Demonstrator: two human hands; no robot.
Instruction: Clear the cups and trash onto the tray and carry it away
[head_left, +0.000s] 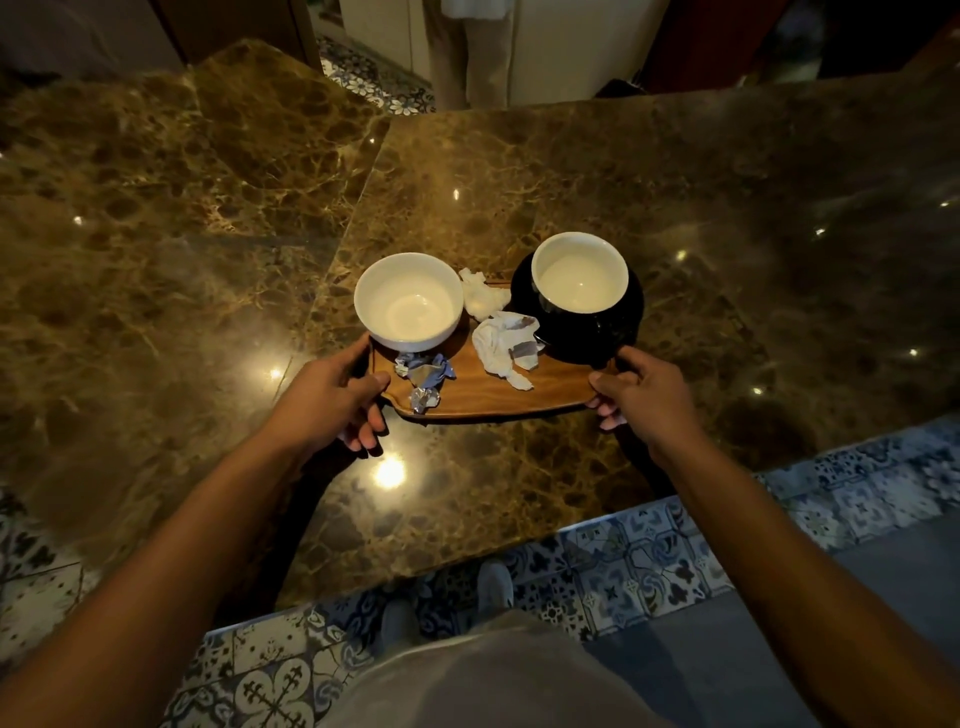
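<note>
A wooden tray (483, 392) is over the brown marble table (701, 208). On it stand a white cup (409, 301) at the left and a black cup with a white inside (579, 283) on a black saucer (618, 327) at the right. Crumpled white napkins (498, 338) lie between the cups, and foil wrappers (423, 376) lie at the tray's front left. My left hand (332, 400) grips the tray's left end, thumb on top. My right hand (641, 397) grips the right end the same way. Whether the tray touches the table, I cannot tell.
A second marble table (130, 234) adjoins on the left. Patterned blue floor tiles (623, 566) run along the near edge, where my shoes (493, 584) show. A person's legs (480, 52) stand beyond the far edge.
</note>
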